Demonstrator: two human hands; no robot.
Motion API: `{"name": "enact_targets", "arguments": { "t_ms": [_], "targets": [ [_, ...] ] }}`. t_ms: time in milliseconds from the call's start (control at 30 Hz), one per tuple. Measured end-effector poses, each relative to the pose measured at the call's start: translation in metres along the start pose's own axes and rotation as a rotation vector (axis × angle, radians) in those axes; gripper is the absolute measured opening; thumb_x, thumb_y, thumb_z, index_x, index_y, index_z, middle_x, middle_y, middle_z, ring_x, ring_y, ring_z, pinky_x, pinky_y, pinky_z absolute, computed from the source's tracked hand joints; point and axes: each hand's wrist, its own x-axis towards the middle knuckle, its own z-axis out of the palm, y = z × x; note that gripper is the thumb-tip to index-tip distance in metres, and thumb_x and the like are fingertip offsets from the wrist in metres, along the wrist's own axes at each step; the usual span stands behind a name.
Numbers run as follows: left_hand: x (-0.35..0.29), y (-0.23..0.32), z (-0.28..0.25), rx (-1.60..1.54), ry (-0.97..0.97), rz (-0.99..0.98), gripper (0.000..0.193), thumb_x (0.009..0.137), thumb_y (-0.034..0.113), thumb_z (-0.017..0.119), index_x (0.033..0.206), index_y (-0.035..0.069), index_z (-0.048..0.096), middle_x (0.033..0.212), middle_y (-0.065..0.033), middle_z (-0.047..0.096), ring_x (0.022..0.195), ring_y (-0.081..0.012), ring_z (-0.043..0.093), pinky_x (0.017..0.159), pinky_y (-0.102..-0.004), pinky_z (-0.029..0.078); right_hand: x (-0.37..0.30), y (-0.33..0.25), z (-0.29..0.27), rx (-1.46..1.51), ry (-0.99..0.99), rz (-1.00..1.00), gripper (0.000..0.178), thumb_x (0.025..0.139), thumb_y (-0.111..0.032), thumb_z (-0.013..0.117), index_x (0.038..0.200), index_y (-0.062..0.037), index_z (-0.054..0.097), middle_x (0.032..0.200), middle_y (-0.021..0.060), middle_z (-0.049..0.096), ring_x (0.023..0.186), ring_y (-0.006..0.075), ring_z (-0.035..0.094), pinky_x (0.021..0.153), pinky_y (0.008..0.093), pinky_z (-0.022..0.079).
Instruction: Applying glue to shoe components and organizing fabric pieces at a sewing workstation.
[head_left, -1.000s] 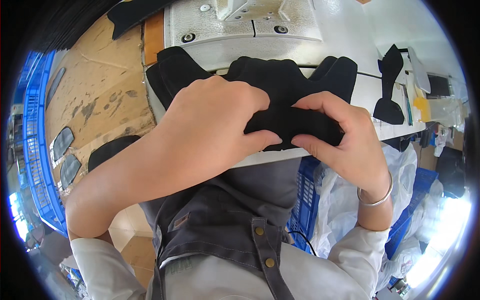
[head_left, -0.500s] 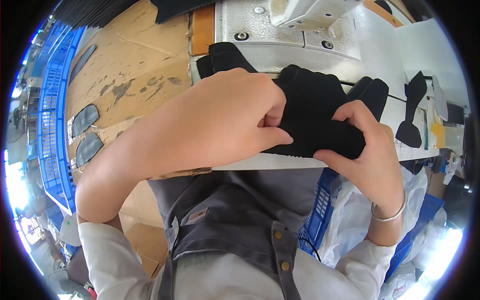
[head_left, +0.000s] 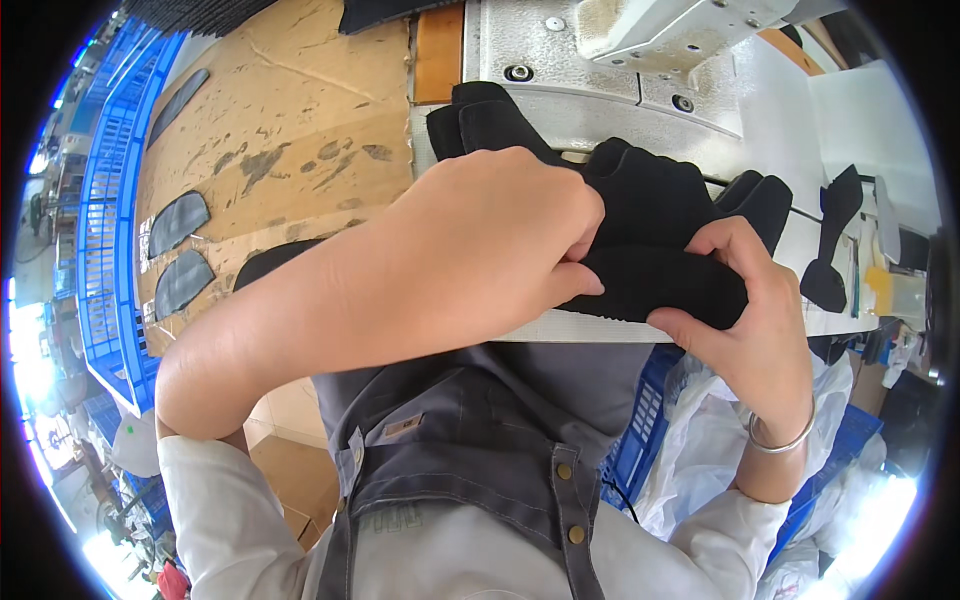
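The desk [head_left: 575,328] and black fabric [head_left: 660,278] have slid rightward in view; left hand [head_left: 510,225] and right hand [head_left: 762,315] pinch the fabric between them near the front edge, cardboard [head_left: 310,110] leftward.

Upper left, a hand could pass over the cardboard [head_left: 320,90]; the machine [head_left: 640,65] bars top centre, the crate [head_left: 112,230] far left; left hand [head_left: 515,220], right hand [head_left: 755,315] and cloth [head_left: 650,195] block the middle.
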Motion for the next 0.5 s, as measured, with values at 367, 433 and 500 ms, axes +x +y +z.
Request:
{"name": "enact_targets", "arguments": {
  "t_ms": [367, 433, 500],
  "targets": [
    [-0.014, 0.030, 0.042, 0.556, 0.257, 0.353, 0.087, 0.059, 0.022, 0.075, 0.137, 0.000, 0.042, 0.145, -0.0151, 0.039, 0.132, -0.0295, 0.040, 0.107, -0.0435, 0.032, 0.015, 0.012, -0.008, 0.037, -0.048, -0.123, 0.037, 0.065, -0.010, 0.076, 0.092, -0.0002, 0.053, 0.074, 0.0125, 0.056, 0.067, 0.0278, 0.056, 0.067, 0.0295, 0.045],
    [-0.008, 0.021, 0.054, 0.464, 0.155, 0.299, 0.091, 0.058, 0.028, 0.075, 0.137, 0.000, 0.040, 0.146, -0.0143, 0.037, 0.134, -0.0290, 0.037, 0.109, -0.0426, 0.028, 0.015, 0.012, -0.017, -0.019, -0.073, -0.128, 0.028, 0.073, -0.012, 0.075, 0.086, -0.0003, 0.052, 0.063, 0.0074, 0.053, 0.058, 0.0170, 0.053, 0.056, 0.0252, 0.042],
    [-0.007, 0.019, 0.056, 0.498, 0.120, 0.256, 0.094, 0.057, 0.032, 0.075, 0.137, -0.001, 0.039, 0.147, -0.0129, 0.035, 0.136, -0.0274, 0.034, 0.110, -0.0416, 0.027, 0.014, 0.013, -0.029, 0.015, -0.143, 0.007, 0.025, 0.075, -0.015, 0.073, 0.082, 0.0007, 0.054, 0.063, 0.0112, 0.056, 0.056, 0.0231, 0.055, 0.054, 0.0300, 0.043]
  ]
}}
